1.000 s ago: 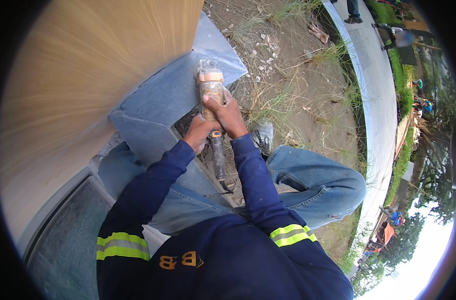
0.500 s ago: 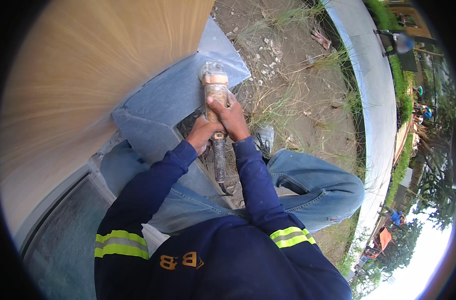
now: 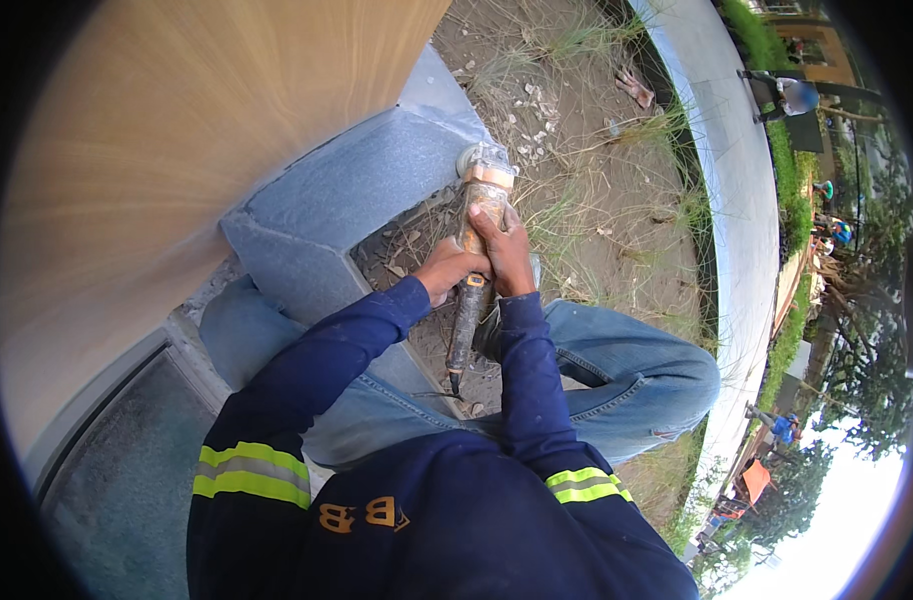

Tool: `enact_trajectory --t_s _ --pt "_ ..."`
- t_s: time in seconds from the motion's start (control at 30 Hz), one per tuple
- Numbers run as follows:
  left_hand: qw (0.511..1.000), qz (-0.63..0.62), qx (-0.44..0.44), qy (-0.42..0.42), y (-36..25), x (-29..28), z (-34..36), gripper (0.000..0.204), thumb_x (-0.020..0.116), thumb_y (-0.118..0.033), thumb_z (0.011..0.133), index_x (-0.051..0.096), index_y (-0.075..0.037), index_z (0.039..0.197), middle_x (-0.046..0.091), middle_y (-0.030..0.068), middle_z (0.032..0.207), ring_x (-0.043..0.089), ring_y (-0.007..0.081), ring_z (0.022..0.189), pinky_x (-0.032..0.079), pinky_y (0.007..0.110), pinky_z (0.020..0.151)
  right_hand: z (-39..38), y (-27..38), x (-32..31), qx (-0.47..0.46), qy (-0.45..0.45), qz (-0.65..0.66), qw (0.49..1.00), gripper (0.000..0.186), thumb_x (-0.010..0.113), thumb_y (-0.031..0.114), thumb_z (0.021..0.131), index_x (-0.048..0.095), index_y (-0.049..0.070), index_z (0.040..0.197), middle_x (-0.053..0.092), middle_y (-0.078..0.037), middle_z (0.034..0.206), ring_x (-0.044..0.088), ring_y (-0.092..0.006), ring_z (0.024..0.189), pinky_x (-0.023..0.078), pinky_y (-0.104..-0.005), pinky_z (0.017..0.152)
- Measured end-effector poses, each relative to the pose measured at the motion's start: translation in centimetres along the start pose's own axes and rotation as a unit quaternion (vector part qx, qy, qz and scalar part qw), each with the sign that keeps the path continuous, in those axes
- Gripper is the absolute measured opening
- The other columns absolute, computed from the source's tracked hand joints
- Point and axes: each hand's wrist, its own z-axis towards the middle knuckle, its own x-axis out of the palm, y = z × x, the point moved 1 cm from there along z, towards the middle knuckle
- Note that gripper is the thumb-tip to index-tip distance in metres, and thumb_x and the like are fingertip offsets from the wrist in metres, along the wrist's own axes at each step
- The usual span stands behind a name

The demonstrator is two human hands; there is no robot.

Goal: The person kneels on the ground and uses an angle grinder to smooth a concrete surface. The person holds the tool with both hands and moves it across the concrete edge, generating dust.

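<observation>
Both my hands grip a dusty, tape-wrapped angle grinder (image 3: 485, 200). Its pale round disc (image 3: 469, 160) sits at the right edge of a grey stone slab (image 3: 377, 165); I cannot tell whether it touches. My left hand (image 3: 449, 268) is wrapped round the rear of the body. My right hand (image 3: 507, 250) closes over the body from the right, thumb along the top. The grinder's tail and dark cord (image 3: 455, 385) hang down toward my lap.
A wood-grain panel (image 3: 197, 110) rises along the slab's left side. Dry soil (image 3: 597, 190) with grass tufts and pale chips lies to the right, bordered by a curved concrete kerb (image 3: 722, 130). A glass-like panel (image 3: 127, 440) is at lower left. Another person (image 3: 792, 97) stands far off.
My two hands have moved the grinder to the right and slightly down, from the middle of the slab's face to its right edge. The grip looks the same.
</observation>
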Motion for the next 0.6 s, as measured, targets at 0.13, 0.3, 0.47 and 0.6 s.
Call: enact_trajectory --t_s 0.13,0.3,0.47,0.6 --pt "0.998 -0.012 0.018 -0.052 -1.0 -2.6 -0.9 0.026 0.072 -0.002 0.077 0.067 0.007 0.101 0.070 0.0110 0.090 0.068 0.0182 0.078 0.052 0.032 0.069 1.1 0.3 3.5 -0.004 0.050 -0.032 0.998 0.058 0.080 0.028 0.094 0.056 -0.003 0.136 0.069 -0.010 0.114 0.067 -0.0137 0.093 0.056 -0.0294 0.080" --pt "0.994 -0.053 0.039 -0.083 -1.4 -4.4 -2.7 0.030 0.071 -0.001 0.078 0.064 0.007 0.106 0.069 0.0104 0.093 0.068 0.0177 0.081 0.053 0.032 0.072 1.7 -0.2 6.2 -0.019 0.114 -0.062 0.991 0.065 0.080 0.029 0.093 0.052 -0.004 0.142 0.068 -0.011 0.119 0.065 -0.0150 0.101 0.054 -0.0298 0.088" --pt "0.999 -0.019 0.028 -0.029 1.5 -2.1 -2.8 0.041 0.070 -0.001 0.081 0.059 0.008 0.119 0.069 0.0117 0.101 0.070 0.0188 0.089 0.056 0.033 0.076 -1.1 -0.8 2.6 0.005 0.077 -0.066 0.995 0.062 0.078 0.029 0.095 0.052 -0.003 0.141 0.068 -0.011 0.118 0.066 -0.0155 0.098 0.055 -0.0308 0.085" --pt "1.000 0.001 0.017 0.004 1.1 -0.2 -1.5 0.039 0.072 -0.004 0.080 0.061 0.006 0.116 0.069 0.0099 0.097 0.069 0.0167 0.084 0.054 0.031 0.073 -1.4 0.2 0.6 -0.001 0.032 -0.059 0.998 0.057 0.077 0.030 0.095 0.055 -0.002 0.136 0.068 -0.010 0.114 0.066 -0.0149 0.095 0.055 -0.0309 0.082"
